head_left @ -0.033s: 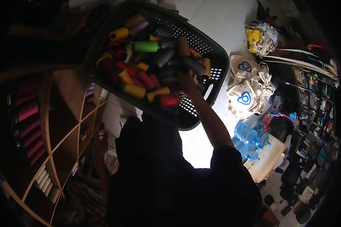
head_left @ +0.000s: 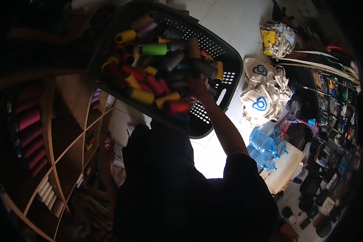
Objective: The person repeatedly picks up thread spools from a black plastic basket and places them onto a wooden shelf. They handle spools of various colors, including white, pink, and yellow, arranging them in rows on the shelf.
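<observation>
A dark plastic basket (head_left: 240,66) with holes in its walls holds many thread spools in red, yellow, black, brown and purple. Among them lies a bright green thread spool (head_left: 154,49). My right hand (head_left: 199,87) reaches down into the basket at its near right side, against dark thread spools. Its fingers look curled, but the spools and shadow hide what they grip, if anything. Nearest to that hand are a red thread spool (head_left: 177,106) and a yellow thread spool (head_left: 168,99). My left hand (head_left: 107,148) is low beside the wooden shelf (head_left: 84,137), its fingers too dim to read.
Pink spools (head_left: 29,119) and pale spools (head_left: 49,194) lie in the shelf's compartments at left. Cream cloth bags (head_left: 264,90) sit on the tiled floor to the right. Nearer are blue water bottles (head_left: 263,143) by a pale board (head_left: 285,169), with cluttered racks (head_left: 334,101) beyond.
</observation>
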### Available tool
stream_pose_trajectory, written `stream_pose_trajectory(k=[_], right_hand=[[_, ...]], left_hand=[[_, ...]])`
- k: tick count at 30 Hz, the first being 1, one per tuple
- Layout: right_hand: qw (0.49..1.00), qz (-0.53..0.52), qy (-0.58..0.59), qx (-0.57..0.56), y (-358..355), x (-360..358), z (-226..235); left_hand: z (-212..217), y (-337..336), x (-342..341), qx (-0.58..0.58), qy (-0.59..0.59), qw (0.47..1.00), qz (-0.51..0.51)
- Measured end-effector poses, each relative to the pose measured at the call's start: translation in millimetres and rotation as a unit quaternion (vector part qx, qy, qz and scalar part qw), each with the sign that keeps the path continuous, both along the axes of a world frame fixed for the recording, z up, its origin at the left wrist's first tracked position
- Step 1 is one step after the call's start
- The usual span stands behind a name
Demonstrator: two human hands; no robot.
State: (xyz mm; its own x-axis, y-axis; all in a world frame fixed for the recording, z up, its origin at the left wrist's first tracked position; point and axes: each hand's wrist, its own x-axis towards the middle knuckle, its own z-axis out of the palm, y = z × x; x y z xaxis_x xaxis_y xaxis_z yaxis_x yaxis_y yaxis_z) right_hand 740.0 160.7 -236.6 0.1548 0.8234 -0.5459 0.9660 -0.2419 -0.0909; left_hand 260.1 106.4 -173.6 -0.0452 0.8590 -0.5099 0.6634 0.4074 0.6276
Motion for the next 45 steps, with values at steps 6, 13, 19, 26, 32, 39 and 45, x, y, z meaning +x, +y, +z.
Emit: stream_pose_trajectory(k=[6,13,19,26,32,39,45], right_hand=[[0.978,0.01,0.018,0.208,-7.7,8.6,48.0],[0.923,-0.104,0.187,0.321,-17.2,19.0,106.4],[0.853,-0.166,0.377,0.319,-10.6,12.2,159.3],[0.774,-0.285,0.537,0.179,-4.1,10.0,160.5],[0.771,-0.284,0.499,0.277,9.3,-4.9,158.3],[0.786,-0.191,0.472,0.351,17.1,-61.0,161.1],[0.695,-0.199,0.643,0.252,50.8,-135.2,151.8]], left_hand=[[53.1,57.0,51.6,0.028,-0.077,0.993,-0.086],[89.3,95.9,176.5,0.098,-0.143,0.955,-0.241],[88.1,114.3,268.2,0.272,-0.154,0.882,-0.353],[85.0,146.2,281.8,0.069,-0.223,0.881,-0.413],[85.7,155.8,253.7,-0.067,-0.339,0.907,-0.239],[94.7,180.8,220.1,-0.057,-0.439,0.895,-0.057],[127.8,182.3,217.0,0.046,-0.347,0.935,-0.052]])
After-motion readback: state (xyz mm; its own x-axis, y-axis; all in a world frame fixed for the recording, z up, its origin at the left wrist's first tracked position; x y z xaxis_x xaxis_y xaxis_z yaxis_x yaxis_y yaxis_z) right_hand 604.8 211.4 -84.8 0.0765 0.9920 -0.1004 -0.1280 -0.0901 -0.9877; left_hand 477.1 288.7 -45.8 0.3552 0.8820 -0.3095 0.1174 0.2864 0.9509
